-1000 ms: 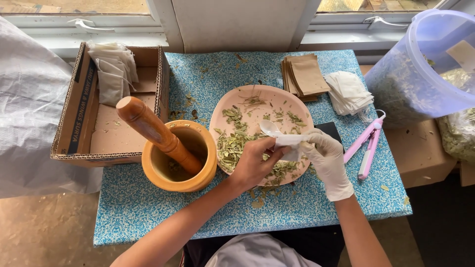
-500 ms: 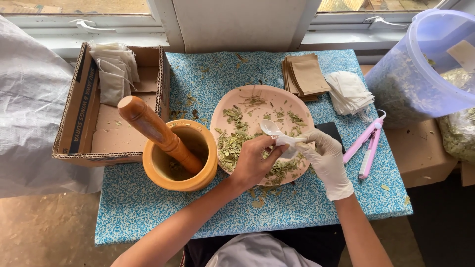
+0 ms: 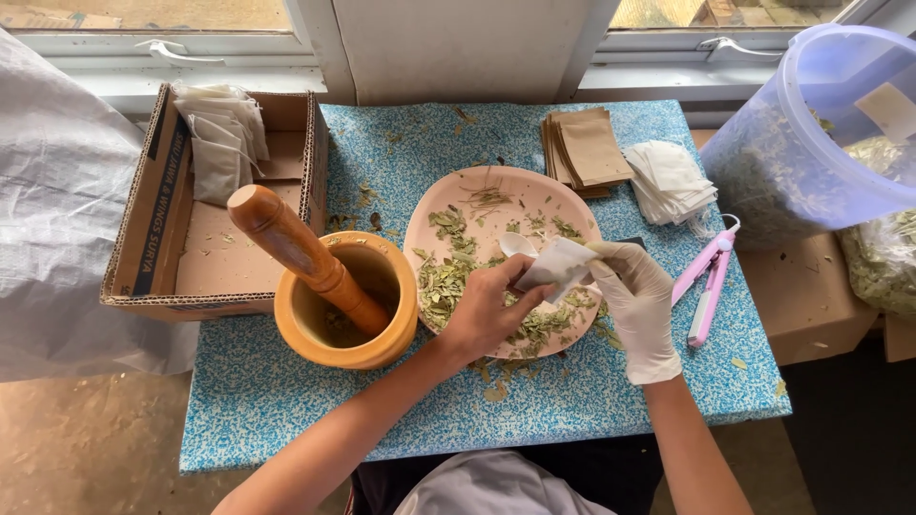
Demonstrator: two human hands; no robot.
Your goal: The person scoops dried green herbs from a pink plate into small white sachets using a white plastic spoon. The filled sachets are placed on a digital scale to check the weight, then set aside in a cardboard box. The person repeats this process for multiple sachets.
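Compared with the earlier frames, both hands are staying over the plate; the small white bag is shifting only slightly between them, and the mortar and pestle are not moving.

Head view: the left hand (image 3: pixel 491 310), bare, is closing its fingers around a small white spoon (image 3: pixel 516 244) above the pink plate (image 3: pixel 572 205). The right hand (image 3: pixel 637 298), gloved in white, is pinching the white filter bag (image 3: pixel 558 264) at its edge, holding it just beside the spoon. Dried green leaves (image 3: pixel 444 281) are lying across the near and left parts of the plate, with crumbs scattered on the blue speckled table (image 3: pixel 286 410).

Progress, as a judgement: several filled bags (image 3: pixel 221 143) are already resting in the cardboard box (image 3: pixel 229 257) at the left, so some units appear finished. Stacks of brown envelopes (image 3: pixel 587 151) and empty white bags (image 3: pixel 673 179) are waiting behind the plate, and many leaves remain, so considerable work seems left. A pink sealing tool (image 3: pixel 706 281) is lying unused near the right hand. The wooden mortar (image 3: pixel 382 334) is holding its pestle (image 3: pixel 286 238), leaning left.
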